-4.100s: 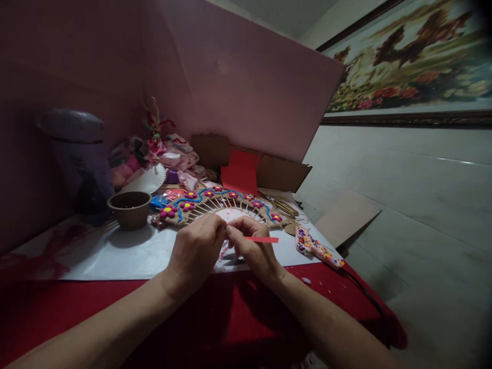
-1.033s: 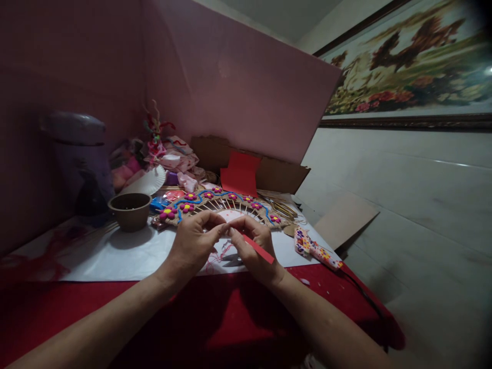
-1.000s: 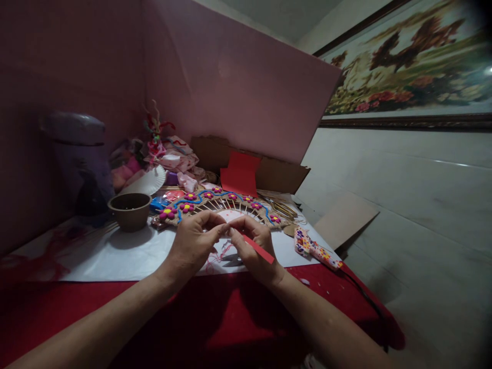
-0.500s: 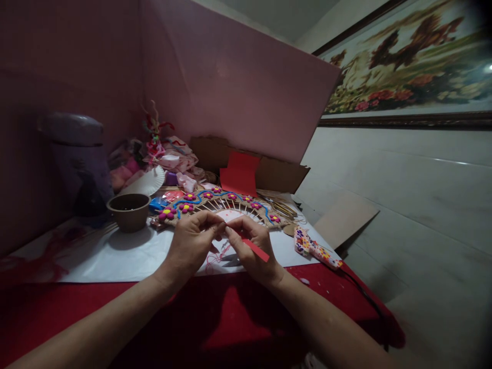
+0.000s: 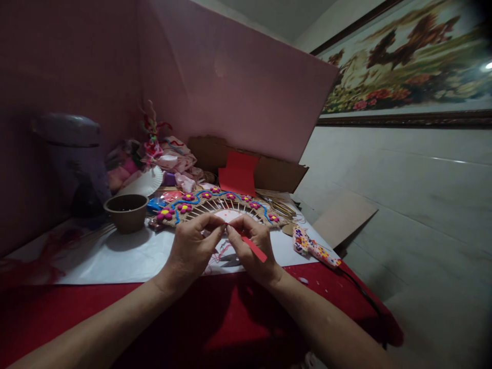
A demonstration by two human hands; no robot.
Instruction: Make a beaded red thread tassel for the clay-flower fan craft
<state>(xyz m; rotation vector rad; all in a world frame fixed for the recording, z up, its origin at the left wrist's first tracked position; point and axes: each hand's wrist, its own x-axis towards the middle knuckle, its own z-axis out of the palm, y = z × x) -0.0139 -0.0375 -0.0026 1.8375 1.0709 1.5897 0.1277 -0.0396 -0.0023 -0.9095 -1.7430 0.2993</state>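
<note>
Thumb and forefinger of my left hand point(image 5: 194, 248) pinch the end of a red paper strip point(image 5: 254, 249), fingertips touching those of my right hand point(image 5: 251, 246). The strip's free end sticks out to the right across the right hand, which is closed on it too. What lies right between the fingertips is mostly hidden. Just beyond is a fan-shaped craft piece point(image 5: 207, 195) of burlap and thin sticks, with magenta-and-yellow flowers and a wavy blue line. Under the hands, scissors point(image 5: 229, 260) and tangled red thread point(image 5: 212, 262) lie on the white sheet point(image 5: 157, 259).
A brown bowl point(image 5: 126, 215) stands at the left, near a purple thermos-like container point(image 5: 75, 164). Red paper point(image 5: 238, 173) leans on cardboard point(image 5: 282, 177) at the back. To the right are a flower-patterned glue gun point(image 5: 315, 247) with its cord, and gold-handled scissors point(image 5: 282, 207).
Over the last four seconds the strip's free end has swung from nearly level to slanting down right. The left fingers have opened out from a tighter curl. Both hands stay together at the fingertips.
</note>
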